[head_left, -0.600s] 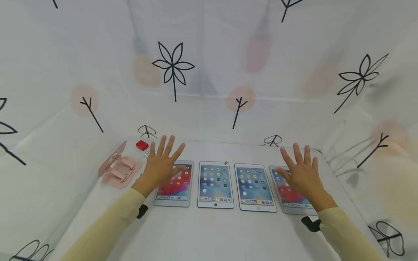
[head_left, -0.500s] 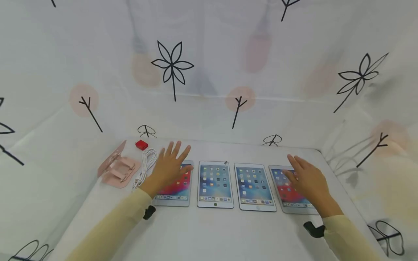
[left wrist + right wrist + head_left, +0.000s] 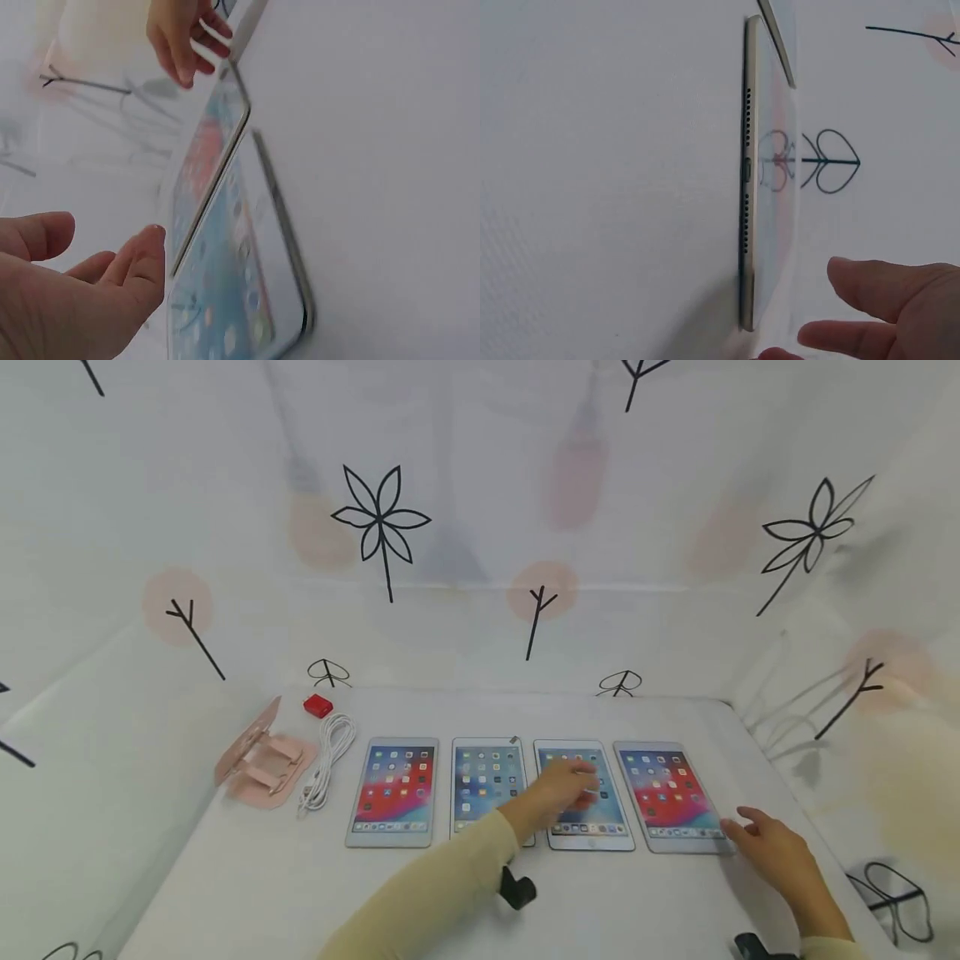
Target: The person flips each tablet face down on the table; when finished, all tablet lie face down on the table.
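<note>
Several tablets with lit screens lie in a row on the white table (image 3: 637,910). Over the second tablet from the right (image 3: 592,828), my left hand (image 3: 558,789) hovers with fingers loosely bent and nothing in them. In the left wrist view a gap shows between its thumb and fingers. Beside the lower right corner of the rightmost tablet (image 3: 667,789) is my right hand (image 3: 780,852), its thumb and fingers apart; contact cannot be told. The second tablet from the left (image 3: 487,768) is partly behind my left forearm. The leftmost tablet (image 3: 393,789) shows whole.
A pink folding stand (image 3: 270,768) is at the table's left edge. Right of it lie a coiled white cable (image 3: 330,760) and a small red block (image 3: 318,706). Patterned white cloth (image 3: 465,527) hangs around the table's back and sides.
My left hand has swung right from the leftmost tablet to the second from the right. My right hand has come down and right, off the rightmost tablet's screen. The tablets lie in the same row.
</note>
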The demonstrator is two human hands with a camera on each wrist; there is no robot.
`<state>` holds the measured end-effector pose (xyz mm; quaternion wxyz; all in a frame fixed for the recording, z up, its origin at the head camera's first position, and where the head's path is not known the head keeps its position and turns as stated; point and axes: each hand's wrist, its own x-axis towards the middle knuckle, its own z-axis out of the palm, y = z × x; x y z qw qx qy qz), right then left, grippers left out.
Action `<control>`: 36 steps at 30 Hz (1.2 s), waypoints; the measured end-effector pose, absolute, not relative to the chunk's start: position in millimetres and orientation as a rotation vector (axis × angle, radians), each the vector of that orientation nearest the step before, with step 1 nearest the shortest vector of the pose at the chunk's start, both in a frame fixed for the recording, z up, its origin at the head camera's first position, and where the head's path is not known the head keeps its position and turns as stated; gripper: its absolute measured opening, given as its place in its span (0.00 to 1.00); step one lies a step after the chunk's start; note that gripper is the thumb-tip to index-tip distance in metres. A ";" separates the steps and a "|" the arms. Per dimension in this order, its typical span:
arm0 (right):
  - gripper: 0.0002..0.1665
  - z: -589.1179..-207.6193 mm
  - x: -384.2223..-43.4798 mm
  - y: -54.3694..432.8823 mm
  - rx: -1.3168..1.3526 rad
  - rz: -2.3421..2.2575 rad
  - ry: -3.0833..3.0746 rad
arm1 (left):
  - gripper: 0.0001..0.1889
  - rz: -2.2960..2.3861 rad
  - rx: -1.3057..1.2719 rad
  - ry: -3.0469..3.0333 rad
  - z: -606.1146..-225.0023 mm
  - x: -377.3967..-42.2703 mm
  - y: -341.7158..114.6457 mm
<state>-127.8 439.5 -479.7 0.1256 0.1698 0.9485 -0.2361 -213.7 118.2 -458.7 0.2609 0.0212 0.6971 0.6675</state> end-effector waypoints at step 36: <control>0.44 -493.5 -123.6 447.5 0.876 -1.683 2.226 | 0.28 2.064 -0.100 1.313 -482.3 -189.7 199.7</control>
